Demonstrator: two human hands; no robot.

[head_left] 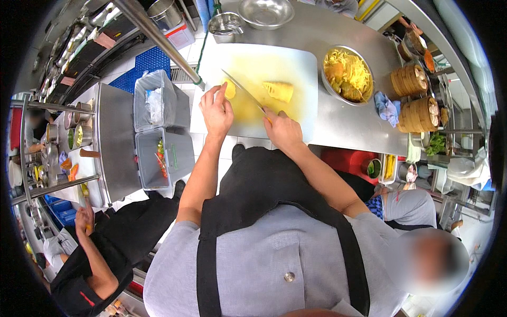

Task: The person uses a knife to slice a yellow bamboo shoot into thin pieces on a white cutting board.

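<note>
My right hand (286, 130) grips the yellow handle of a kitchen knife (246, 92), its long blade slanting toward the far left of a white cutting board (305, 115). Just left of the blade lies a cut yellow piece (229, 90), perhaps bamboo shoot. The fingertips of my left hand (217, 115) hold this piece at its left side. A larger tapered piece (280, 91) with ridged markings rests on the board, right of the knife and apart from both hands. Yellow liquid stains the board's middle.
Right of the board, a metal bowl (348, 75) holds yellow shreds and chunks. Beyond it are a blue cloth (386, 107) and bamboo steamers (418, 115). Metal bowls (266, 14) stand behind. A steel post (166, 43) and grey bins (152, 158) are leftward. People work on both sides.
</note>
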